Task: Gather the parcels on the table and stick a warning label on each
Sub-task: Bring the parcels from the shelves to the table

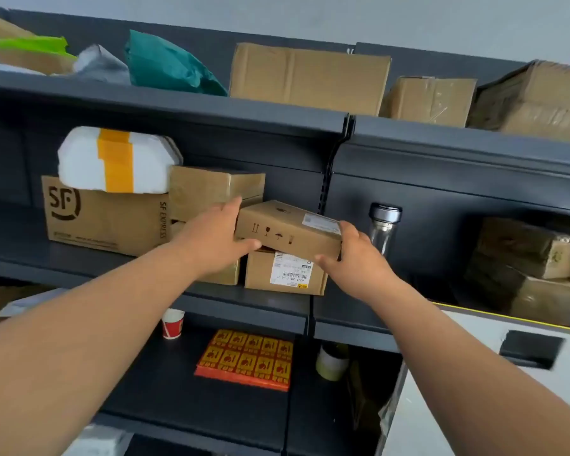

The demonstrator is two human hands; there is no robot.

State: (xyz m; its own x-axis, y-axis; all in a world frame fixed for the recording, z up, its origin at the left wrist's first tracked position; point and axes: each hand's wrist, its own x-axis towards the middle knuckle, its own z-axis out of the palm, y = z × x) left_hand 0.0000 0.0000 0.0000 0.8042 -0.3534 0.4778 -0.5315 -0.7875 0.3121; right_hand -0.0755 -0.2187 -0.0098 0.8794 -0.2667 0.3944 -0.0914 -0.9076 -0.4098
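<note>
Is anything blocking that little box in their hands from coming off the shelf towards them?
Nothing visible does. The left hand and right hand grip the small box, which lies on a labelled box, open in front. A glass bottle stands close by the right hand; swinging sideways might knock it.

Middle shelf (79, 268): small brown cardboard box (287, 230) above barcoded cardboard box (283, 274), between left hand (218, 238) and right hand (356, 255); clear glass bottle (382, 225) just right
Lower shelf (165, 390): red paper cup (172, 324) left of orange label sheet (244, 358); pale tape roll (331, 362) right
</note>
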